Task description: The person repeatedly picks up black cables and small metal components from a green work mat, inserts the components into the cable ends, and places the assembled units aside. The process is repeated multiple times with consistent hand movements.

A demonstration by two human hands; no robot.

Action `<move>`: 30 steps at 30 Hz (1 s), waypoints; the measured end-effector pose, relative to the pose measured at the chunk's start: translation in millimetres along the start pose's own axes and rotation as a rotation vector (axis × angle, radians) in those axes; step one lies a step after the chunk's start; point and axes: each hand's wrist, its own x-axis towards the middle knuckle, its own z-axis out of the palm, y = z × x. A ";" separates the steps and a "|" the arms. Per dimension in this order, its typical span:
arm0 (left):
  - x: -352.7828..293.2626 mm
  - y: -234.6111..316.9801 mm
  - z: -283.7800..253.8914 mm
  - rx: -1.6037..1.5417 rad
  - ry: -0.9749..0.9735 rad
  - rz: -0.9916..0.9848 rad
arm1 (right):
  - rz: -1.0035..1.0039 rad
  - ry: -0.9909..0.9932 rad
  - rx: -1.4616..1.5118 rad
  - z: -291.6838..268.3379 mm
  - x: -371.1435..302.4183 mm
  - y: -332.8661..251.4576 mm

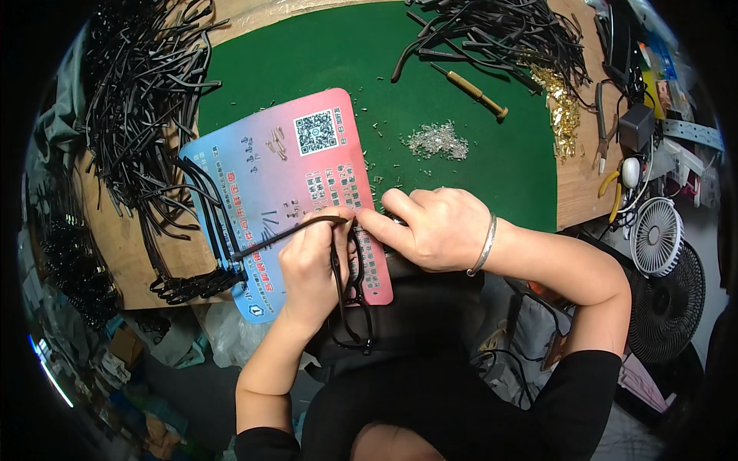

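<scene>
My left hand (306, 261) is closed around a pair of black eyeglasses (369, 323), whose front hangs down below the fingers. One black temple arm (280, 235) sticks out to the left from this grip. My right hand (442, 230) is bent inward, its thumb and fingers drawn together at the glasses' upper end, right against the left fingertips. Whatever lies in that pinch is hidden. Beneath both hands lies a pink and blue printed mat (284, 169), with little groups of dark screws (290, 209) and brass-coloured pins (275, 144) on it.
A brass-handled screwdriver (478, 96) and a heap of tiny silvery parts (437, 141) lie on the green table cover (307, 54). Gold-coloured pieces (563, 107) sit at the right. Black temple arms (146, 115) are piled far left and far right; black frames (196, 286) lie at the near-left edge.
</scene>
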 end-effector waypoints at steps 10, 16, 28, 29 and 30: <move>-1.6 3.6 2.4 -0.046 0.026 -0.108 | 0.022 -0.029 0.082 -1.0 2.1 1.9; 2.7 0.0 -2.7 -0.163 0.030 -0.087 | 0.183 -0.031 0.185 -13.2 -8.6 -2.3; 6.7 -1.1 -38.3 -0.093 0.114 -0.154 | 0.535 -0.133 0.145 -42.5 -24.1 -1.2; 5.0 -2.1 -43.3 -0.054 0.110 -0.056 | 0.534 -0.137 0.172 -45.2 -25.8 3.8; 1.0 -3.6 -45.8 -0.091 0.064 -0.075 | 0.526 -0.134 0.198 -44.0 -27.4 3.4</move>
